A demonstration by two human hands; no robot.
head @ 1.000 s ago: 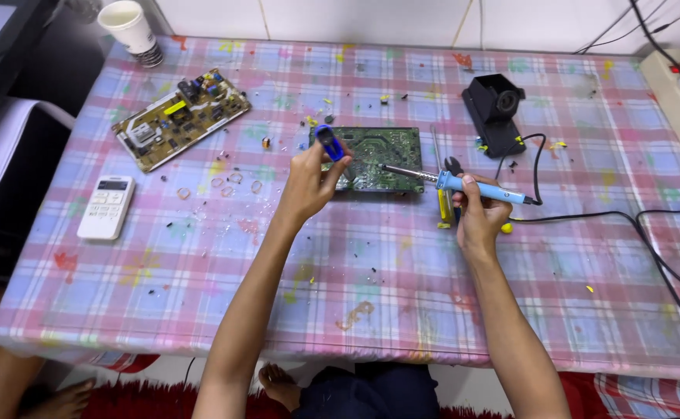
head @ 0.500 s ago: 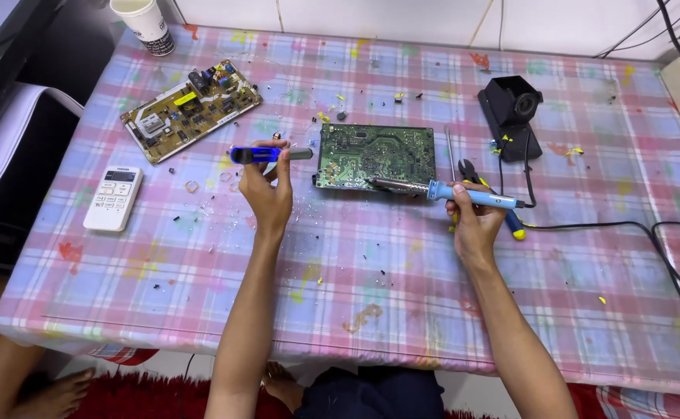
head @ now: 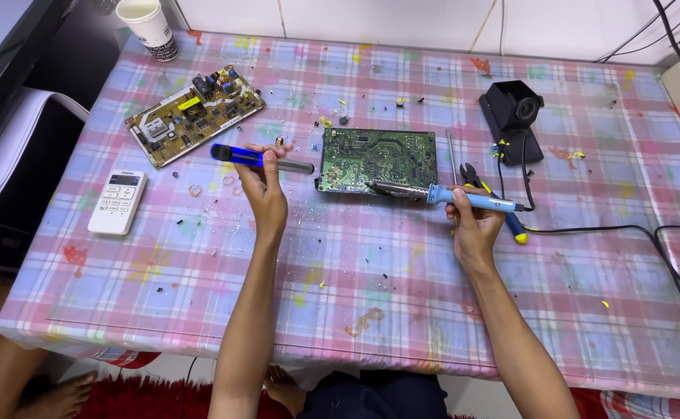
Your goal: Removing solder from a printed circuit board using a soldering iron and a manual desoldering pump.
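Watching the head cam here; both arms stretched fwd over the pink-and-blue plaid tablecloth [head: 402,295], elbows near the table edge, forearms angling slightly inward. Left hand [head: 264,194] is closed round a blue-handled, metal-tipped desoldering pump [head: 261,158], held roughly horizontal w/ the blue end pointing left and the metal end toward the board; thumb looks to be on top, fingers wrapped under it; hand sits just left of the green rectangular circuit board [head: 378,160], not touching it afaict. Right hand [head: 475,225] is clamped on a light-blue-handled soldering iron [head: 448,195], gripped at the handle w/ wrist bent back a bit; the iron lies nearly level, its metal tip over the board's lower edge; can't tell if it's actually touching. Green board lies flat mid-table, between the two hands. Black cable [head: 611,230] runs off the iron to the right. Other stuff: black iron stand [head: 513,116] behind the right hand; second, tan circuit board with components [head: 192,115] upper left; white remote control [head: 118,202] left; white paper cup [head: 148,28] at the far left corner; bits of debris scattered all over.
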